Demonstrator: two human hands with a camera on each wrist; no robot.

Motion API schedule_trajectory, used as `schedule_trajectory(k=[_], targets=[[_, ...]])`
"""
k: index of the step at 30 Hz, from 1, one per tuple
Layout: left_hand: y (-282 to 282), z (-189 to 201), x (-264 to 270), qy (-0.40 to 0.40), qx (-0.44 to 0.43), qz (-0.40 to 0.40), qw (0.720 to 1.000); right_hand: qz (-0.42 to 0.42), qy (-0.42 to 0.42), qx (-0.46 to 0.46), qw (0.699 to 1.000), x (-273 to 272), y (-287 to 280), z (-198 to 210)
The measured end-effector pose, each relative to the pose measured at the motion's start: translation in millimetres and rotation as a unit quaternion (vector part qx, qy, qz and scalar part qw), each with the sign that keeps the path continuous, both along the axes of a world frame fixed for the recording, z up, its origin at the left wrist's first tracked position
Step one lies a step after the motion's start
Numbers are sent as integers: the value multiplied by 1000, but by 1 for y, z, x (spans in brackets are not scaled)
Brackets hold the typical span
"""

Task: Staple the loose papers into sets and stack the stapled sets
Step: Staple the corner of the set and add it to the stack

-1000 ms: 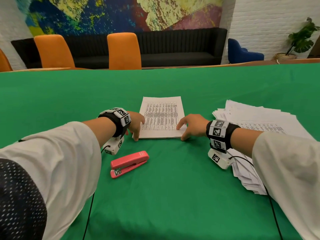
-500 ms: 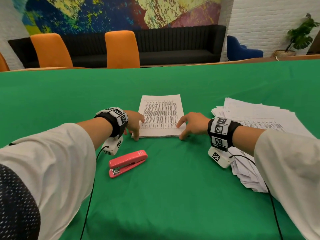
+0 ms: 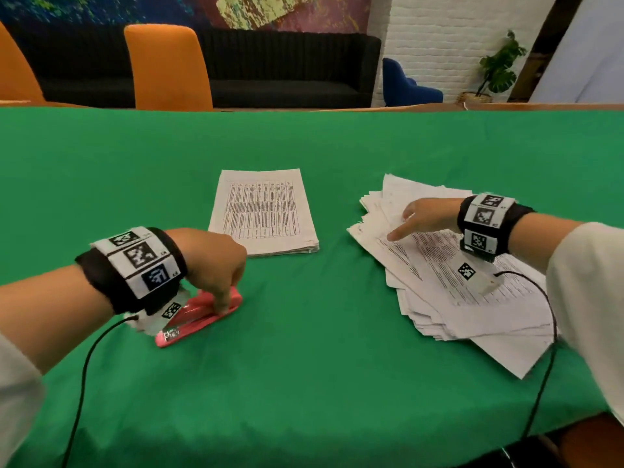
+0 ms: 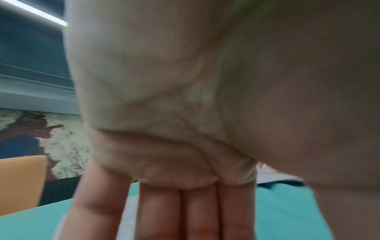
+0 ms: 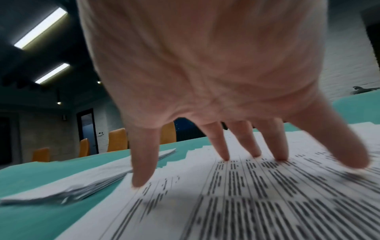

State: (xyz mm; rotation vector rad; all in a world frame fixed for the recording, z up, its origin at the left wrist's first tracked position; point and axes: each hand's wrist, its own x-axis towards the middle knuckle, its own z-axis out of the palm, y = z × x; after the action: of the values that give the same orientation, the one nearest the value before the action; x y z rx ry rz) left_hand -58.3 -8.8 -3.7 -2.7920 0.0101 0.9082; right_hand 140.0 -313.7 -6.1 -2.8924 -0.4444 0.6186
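Left hand (image 3: 216, 265): lowered onto the red stapler (image 3: 202, 315), fingers (image 3: 224, 298) curled down over its top and along its near side; grip seen from the head view only, since the left wrist view shows fingers held straight and close together with no stapler in sight. Stapler: flat on the green table (image 3: 320, 383), directly beneath those fingers. Right hand (image 3: 429, 216): fingers (image 5: 144, 162) spread wide and straight, tips pressed on the top sheet of the loose paper pile (image 3: 456, 282); nothing pinched or gripped. Loose paper pile: fanned and uneven, directly under the right fingertips and extending back below the wrist. Neat paper stack (image 3: 263, 211): squared edges, printed table facing up, between the two hands and beyond the left fingers, apart from both hands and from the loose pile.
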Motion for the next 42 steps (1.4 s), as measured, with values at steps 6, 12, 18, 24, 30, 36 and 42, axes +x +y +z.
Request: schedule_trajectory(k=[6,12,18,24,30,36,42], targets=[[-20,-7,-1,-96,-90,-137,982,86,20,-29,996,-44,-10,-5],[-27,-15,-12,-133,-147,-198,960,150,65,61,985,-68,-22,-4],[-18,-21,-14,-285,-228,-35,931,-12,-41,-38,998,-32,-43,-9],[-20,-31,-29,-305,-171,34,936,-49,-25,-49,997,-22,-48,-15],[-67,-16,-17,-259,-208,-20,943,-87,15,79,993,-17,-55,-19],[-109,-15,33,-116,-194,50,973,-148,87,236,956,-8,-96,10],[-135,-28,62,-79,-158,49,983,-159,127,344,916,-2,-151,45]])
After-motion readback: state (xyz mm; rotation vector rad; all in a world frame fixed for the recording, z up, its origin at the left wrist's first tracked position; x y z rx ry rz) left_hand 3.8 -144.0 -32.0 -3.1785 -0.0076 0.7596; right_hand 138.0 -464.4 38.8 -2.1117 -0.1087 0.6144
